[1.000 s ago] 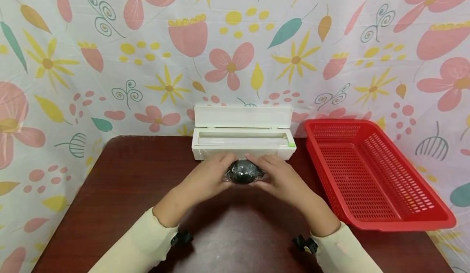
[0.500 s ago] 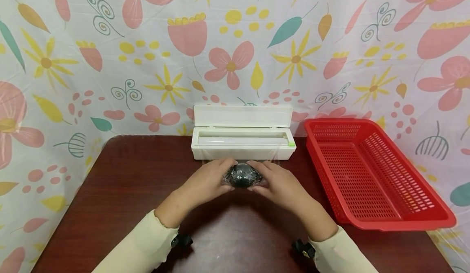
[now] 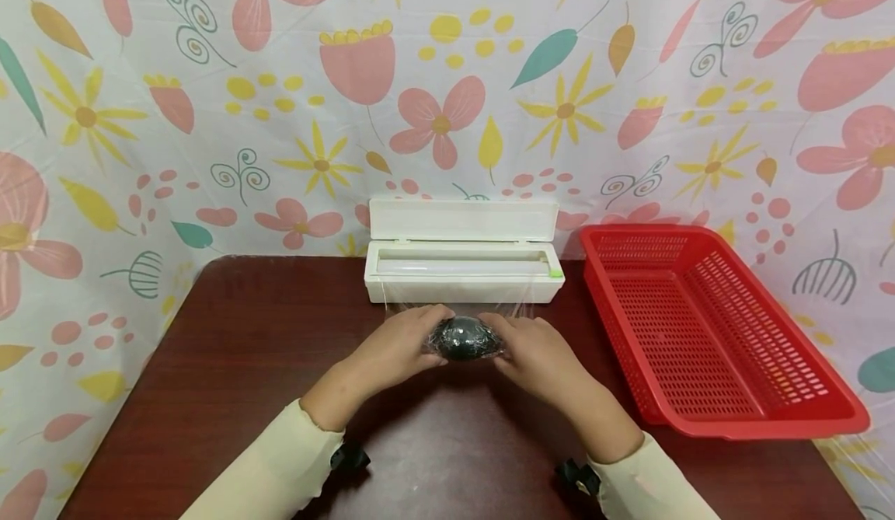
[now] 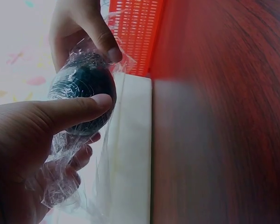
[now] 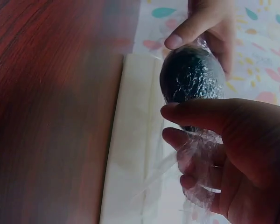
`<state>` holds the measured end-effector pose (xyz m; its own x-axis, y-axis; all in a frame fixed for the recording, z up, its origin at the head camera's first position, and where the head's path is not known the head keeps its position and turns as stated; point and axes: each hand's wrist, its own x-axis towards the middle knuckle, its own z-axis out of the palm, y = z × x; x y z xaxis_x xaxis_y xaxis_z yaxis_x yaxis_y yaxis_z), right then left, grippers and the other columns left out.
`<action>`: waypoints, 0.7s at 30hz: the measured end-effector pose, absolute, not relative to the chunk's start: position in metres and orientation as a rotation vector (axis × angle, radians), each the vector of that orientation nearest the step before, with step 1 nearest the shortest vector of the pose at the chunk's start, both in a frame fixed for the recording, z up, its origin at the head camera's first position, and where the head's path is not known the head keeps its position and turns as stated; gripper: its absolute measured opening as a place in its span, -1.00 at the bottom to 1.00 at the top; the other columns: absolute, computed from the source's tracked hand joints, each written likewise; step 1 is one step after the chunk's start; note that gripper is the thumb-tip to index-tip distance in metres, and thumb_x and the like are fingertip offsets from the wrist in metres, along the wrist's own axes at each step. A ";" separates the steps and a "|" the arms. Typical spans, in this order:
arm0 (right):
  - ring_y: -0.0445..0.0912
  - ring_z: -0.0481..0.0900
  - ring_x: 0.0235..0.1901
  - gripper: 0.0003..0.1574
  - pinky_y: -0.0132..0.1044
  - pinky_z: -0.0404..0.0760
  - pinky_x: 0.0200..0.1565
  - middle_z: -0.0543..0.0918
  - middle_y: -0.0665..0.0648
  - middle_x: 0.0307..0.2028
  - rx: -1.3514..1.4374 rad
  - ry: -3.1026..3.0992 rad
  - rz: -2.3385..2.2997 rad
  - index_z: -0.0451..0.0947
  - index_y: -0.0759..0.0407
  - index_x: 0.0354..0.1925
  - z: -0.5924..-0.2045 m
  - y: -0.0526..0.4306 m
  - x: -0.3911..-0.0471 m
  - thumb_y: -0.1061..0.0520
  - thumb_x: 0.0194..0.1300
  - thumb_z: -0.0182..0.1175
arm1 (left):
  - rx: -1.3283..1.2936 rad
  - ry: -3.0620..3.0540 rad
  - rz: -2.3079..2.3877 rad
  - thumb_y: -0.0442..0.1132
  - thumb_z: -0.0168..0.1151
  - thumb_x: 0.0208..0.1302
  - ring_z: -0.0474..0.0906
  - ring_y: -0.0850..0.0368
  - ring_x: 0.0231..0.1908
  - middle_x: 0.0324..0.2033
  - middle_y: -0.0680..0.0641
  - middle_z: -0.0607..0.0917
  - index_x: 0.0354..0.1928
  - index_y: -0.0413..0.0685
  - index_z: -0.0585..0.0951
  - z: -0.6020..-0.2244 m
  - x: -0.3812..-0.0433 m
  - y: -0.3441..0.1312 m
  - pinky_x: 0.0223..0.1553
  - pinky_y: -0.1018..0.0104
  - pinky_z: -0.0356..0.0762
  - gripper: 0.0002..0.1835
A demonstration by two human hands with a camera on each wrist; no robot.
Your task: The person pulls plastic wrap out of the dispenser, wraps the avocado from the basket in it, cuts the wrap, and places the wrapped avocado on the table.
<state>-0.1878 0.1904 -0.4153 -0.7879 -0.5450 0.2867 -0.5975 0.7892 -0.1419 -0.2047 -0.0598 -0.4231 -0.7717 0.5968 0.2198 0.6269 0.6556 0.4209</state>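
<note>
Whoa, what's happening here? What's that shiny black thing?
A person is holding a dark, rounded thing between their left hand and right hand. It has crinkly clear film around it; I can't tell exactly what's inside. More film stretches toward it from the white box behind, whose lid is open. A red basket sits off to the right, and the wrapped thing isn't in it.

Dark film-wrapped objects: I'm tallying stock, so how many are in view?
1. The dark film-wrapped object is held between the left hand and the right hand, in front of the open white box. Both wrist views show this same one. None appears hidden.
</note>
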 end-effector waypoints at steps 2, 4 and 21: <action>0.01 0.75 -0.25 -0.25 -0.04 0.68 -0.20 0.77 0.09 -0.19 0.883 -2.776 0.350 0.51 0.01 0.25 -0.416 0.192 -0.188 0.12 0.07 0.49 | -1.032 -2.807 -0.754 -0.09 0.55 0.11 0.65 0.11 0.07 0.04 0.00 0.70 0.21 0.10 0.47 -0.424 -0.205 -0.060 0.12 0.13 0.60 -0.36; 0.01 0.75 -0.22 -0.26 -0.03 0.69 -0.21 0.77 0.09 -0.14 0.867 -2.813 0.378 0.51 0.01 0.25 -0.416 0.193 -0.188 0.13 0.09 0.47 | -1.031 -2.813 -0.763 -0.09 0.55 0.11 0.65 0.09 0.08 0.05 -0.01 0.70 0.22 0.09 0.48 -0.425 -0.206 -0.060 0.13 0.13 0.60 -0.36; 0.04 0.70 -0.15 -0.26 0.01 0.68 -0.16 0.69 0.14 -0.09 0.788 -2.905 0.345 0.51 0.09 0.23 -0.417 0.194 -0.183 0.00 0.09 0.49 | -0.999 -2.868 -0.917 -0.13 0.57 0.08 0.63 0.08 0.10 0.08 -0.01 0.69 0.21 0.08 0.50 -0.433 -0.212 -0.060 0.20 0.12 0.55 -0.36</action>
